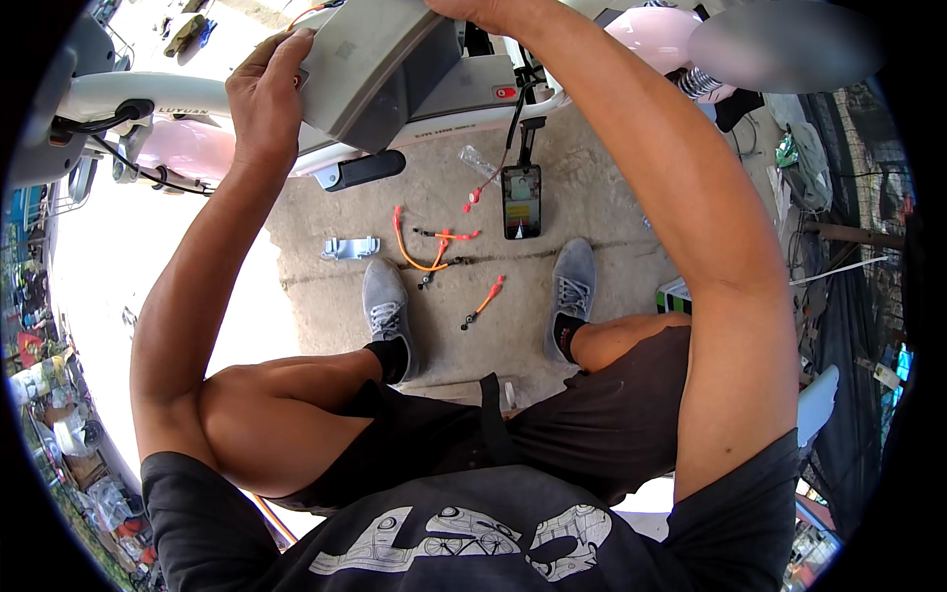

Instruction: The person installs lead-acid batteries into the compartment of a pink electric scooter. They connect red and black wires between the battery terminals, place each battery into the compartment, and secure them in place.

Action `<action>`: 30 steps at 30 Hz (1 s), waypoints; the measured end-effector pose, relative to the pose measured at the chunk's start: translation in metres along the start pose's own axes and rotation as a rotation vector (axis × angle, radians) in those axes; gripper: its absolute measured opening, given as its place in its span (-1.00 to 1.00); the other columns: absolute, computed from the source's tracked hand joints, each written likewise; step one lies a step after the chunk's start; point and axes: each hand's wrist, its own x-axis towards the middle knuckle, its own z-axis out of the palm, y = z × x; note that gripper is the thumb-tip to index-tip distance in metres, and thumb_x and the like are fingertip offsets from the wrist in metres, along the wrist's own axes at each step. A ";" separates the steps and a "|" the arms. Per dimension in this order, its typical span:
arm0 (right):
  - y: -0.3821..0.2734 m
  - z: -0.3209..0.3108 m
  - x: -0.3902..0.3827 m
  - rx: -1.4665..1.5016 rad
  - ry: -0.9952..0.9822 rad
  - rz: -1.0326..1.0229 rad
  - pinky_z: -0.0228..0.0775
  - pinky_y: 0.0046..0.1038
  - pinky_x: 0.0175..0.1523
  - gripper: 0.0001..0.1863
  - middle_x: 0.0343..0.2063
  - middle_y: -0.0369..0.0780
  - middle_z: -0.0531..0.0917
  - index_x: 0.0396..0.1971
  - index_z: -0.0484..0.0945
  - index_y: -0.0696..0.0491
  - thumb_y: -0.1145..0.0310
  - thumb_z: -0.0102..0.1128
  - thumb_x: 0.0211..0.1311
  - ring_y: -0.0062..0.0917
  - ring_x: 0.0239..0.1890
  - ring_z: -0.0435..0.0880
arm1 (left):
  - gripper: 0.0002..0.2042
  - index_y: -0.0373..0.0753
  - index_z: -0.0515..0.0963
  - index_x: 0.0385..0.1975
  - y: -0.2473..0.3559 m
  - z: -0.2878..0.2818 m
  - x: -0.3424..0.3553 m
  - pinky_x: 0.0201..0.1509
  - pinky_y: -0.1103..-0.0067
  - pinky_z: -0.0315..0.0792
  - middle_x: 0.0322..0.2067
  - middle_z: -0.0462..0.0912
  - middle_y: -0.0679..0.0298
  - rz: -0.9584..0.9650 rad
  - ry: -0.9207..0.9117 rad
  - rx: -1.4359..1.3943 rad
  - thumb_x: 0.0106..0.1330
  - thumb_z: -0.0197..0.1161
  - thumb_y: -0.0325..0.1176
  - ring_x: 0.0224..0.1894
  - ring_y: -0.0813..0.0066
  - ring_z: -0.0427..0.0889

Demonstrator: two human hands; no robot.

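Observation:
My left hand [268,99] wraps round the left end of a grey rectangular case [365,69] at the top of the view, its thumb along the edge. My right hand [483,15] grips the case's far edge, cut off by the top border, so its fingertips are mostly hidden. The case is tilted over the deck of a white and pale pink scooter [182,94], beside a second grey panel [459,89] with a small red part. A black cable hangs down at its right.
Between my shoes lie several orange cables [424,261] with red ends, a light-blue bracket [350,248] and a phone [521,202] on a stand, near a clear plastic packet [478,161]. Dark mesh [848,414] and bags stand at the right; piled clutter [74,434] at the left.

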 end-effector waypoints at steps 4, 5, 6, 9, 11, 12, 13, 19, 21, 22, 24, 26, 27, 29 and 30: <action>0.007 0.000 0.002 -0.032 0.029 -0.001 0.51 -0.32 0.03 -0.57 -0.23 -0.01 0.76 -0.18 0.70 0.25 0.12 0.30 0.26 -0.30 -0.15 0.73 | -0.65 -0.32 0.73 -0.06 -0.010 -0.001 -0.004 0.22 0.50 0.34 -0.19 0.71 0.21 -0.077 -0.004 -0.167 0.36 0.28 -0.17 -0.02 0.44 0.55; 0.007 0.001 0.002 -0.045 0.034 -0.001 0.51 -0.31 0.04 -0.57 -0.23 -0.01 0.76 -0.17 0.70 0.25 0.12 0.30 0.26 -0.29 -0.15 0.73 | -0.64 -0.32 0.73 -0.05 -0.009 0.002 -0.008 0.25 0.48 0.32 -0.17 0.71 0.20 -0.094 0.017 -0.191 0.37 0.27 -0.16 0.00 0.40 0.55; 0.008 0.002 0.003 -0.057 0.040 -0.002 0.51 -0.31 0.04 -0.56 -0.22 0.00 0.76 -0.17 0.70 0.25 0.11 0.30 0.26 -0.29 -0.14 0.73 | -0.64 -0.32 0.72 -0.05 -0.009 0.004 -0.011 0.29 0.45 0.30 -0.15 0.70 0.18 -0.111 0.037 -0.216 0.37 0.25 -0.16 0.03 0.37 0.54; 0.004 0.003 0.005 -0.072 0.043 -0.008 0.50 -0.30 0.06 -0.56 -0.21 0.01 0.76 -0.16 0.70 0.24 0.11 0.30 0.25 -0.26 -0.12 0.73 | -0.63 -0.36 0.71 -0.06 -0.018 0.002 -0.005 0.27 0.43 0.35 -0.12 0.69 0.11 -0.140 0.100 -0.182 0.40 0.19 -0.17 0.04 0.31 0.56; 0.003 0.003 0.004 -0.064 0.041 0.000 0.50 -0.30 0.06 -0.55 -0.20 0.01 0.76 -0.15 0.70 0.24 0.11 0.31 0.26 -0.26 -0.12 0.73 | -0.62 -0.37 0.70 -0.04 -0.018 0.002 -0.005 0.23 0.44 0.40 -0.12 0.70 0.08 -0.154 0.086 -0.231 0.41 0.17 -0.17 0.03 0.31 0.58; 0.003 0.003 0.003 -0.055 0.041 0.012 0.50 -0.31 0.06 -0.56 -0.20 0.01 0.76 -0.15 0.70 0.24 0.10 0.31 0.26 -0.27 -0.12 0.73 | -0.62 -0.37 0.70 -0.03 -0.016 0.004 -0.006 0.21 0.45 0.42 -0.12 0.70 0.06 -0.162 0.078 -0.257 0.42 0.16 -0.17 0.03 0.31 0.59; 0.003 0.002 0.003 -0.047 0.041 0.024 0.50 -0.31 0.06 -0.56 -0.20 0.00 0.76 -0.14 0.70 0.24 0.10 0.31 0.26 -0.28 -0.12 0.73 | -0.63 -0.38 0.69 -0.02 -0.014 0.006 -0.007 0.18 0.46 0.45 -0.11 0.70 0.06 -0.150 0.077 -0.251 0.42 0.15 -0.20 0.01 0.32 0.61; 0.000 0.001 0.002 -0.044 0.027 0.064 0.50 -0.33 0.03 -0.56 -0.22 -0.02 0.76 -0.15 0.70 0.22 0.09 0.32 0.27 -0.33 -0.14 0.72 | -0.71 -0.39 0.65 0.02 -0.020 0.000 -0.010 0.12 0.51 0.52 -0.07 0.73 0.04 0.238 0.011 0.343 0.43 0.10 -0.42 -0.06 0.34 0.70; 0.001 0.001 0.002 -0.044 0.033 0.069 0.50 -0.33 0.02 -0.57 -0.23 -0.04 0.76 -0.15 0.70 0.22 0.10 0.32 0.28 -0.35 -0.15 0.72 | -0.72 -0.40 0.64 0.02 -0.017 0.002 -0.008 0.12 0.51 0.53 -0.06 0.73 0.04 0.133 0.014 0.189 0.43 0.09 -0.48 -0.06 0.34 0.71; 0.002 0.001 0.003 -0.044 0.036 0.071 0.50 -0.34 0.01 -0.57 -0.24 -0.05 0.76 -0.15 0.70 0.21 0.10 0.33 0.28 -0.37 -0.16 0.71 | -0.72 -0.40 0.64 0.02 -0.019 0.001 -0.005 0.12 0.51 0.53 -0.06 0.74 0.04 0.112 0.014 0.152 0.43 0.09 -0.47 -0.06 0.35 0.71; 0.003 0.001 0.003 0.012 0.013 0.093 0.50 -0.35 0.00 -0.58 -0.25 -0.09 0.75 -0.14 0.69 0.21 0.12 0.34 0.28 -0.40 -0.17 0.70 | -0.71 -0.40 0.64 0.03 -0.022 0.000 -0.002 0.12 0.51 0.52 -0.07 0.74 0.04 0.068 0.015 0.078 0.42 0.10 -0.46 -0.05 0.36 0.70; 0.005 0.001 0.003 0.088 -0.009 0.121 0.49 -0.36 -0.03 -0.61 -0.26 -0.13 0.74 -0.14 0.68 0.20 0.14 0.34 0.29 -0.43 -0.19 0.68 | -0.71 -0.42 0.64 0.03 -0.020 0.002 0.000 0.11 0.51 0.53 -0.07 0.73 0.04 -0.076 0.042 -0.172 0.43 0.10 -0.45 -0.05 0.37 0.70; 0.007 0.001 0.004 0.136 -0.019 0.138 0.49 -0.37 -0.04 -0.62 -0.26 -0.15 0.73 -0.13 0.68 0.19 0.15 0.34 0.29 -0.45 -0.20 0.67 | -0.71 -0.42 0.63 0.03 -0.018 0.003 0.000 0.11 0.51 0.53 -0.07 0.73 0.04 -0.150 0.054 -0.296 0.43 0.10 -0.44 -0.04 0.38 0.69; 0.008 0.000 0.005 0.218 -0.055 0.187 0.48 -0.40 -0.06 -0.66 -0.26 -0.19 0.72 -0.13 0.68 0.17 0.19 0.33 0.30 -0.47 -0.23 0.66 | -0.70 -0.43 0.63 0.03 -0.024 0.000 0.001 0.11 0.52 0.53 -0.06 0.72 0.04 -0.047 0.015 -0.136 0.44 0.10 -0.42 -0.04 0.37 0.69; 0.005 -0.001 0.007 0.251 -0.081 0.220 0.48 -0.41 -0.07 -0.69 -0.26 -0.21 0.71 -0.13 0.67 0.15 0.21 0.32 0.30 -0.47 -0.24 0.65 | -0.69 -0.44 0.62 0.03 -0.027 -0.002 0.002 0.11 0.52 0.53 -0.06 0.72 0.04 0.004 -0.002 -0.055 0.44 0.09 -0.40 -0.03 0.37 0.69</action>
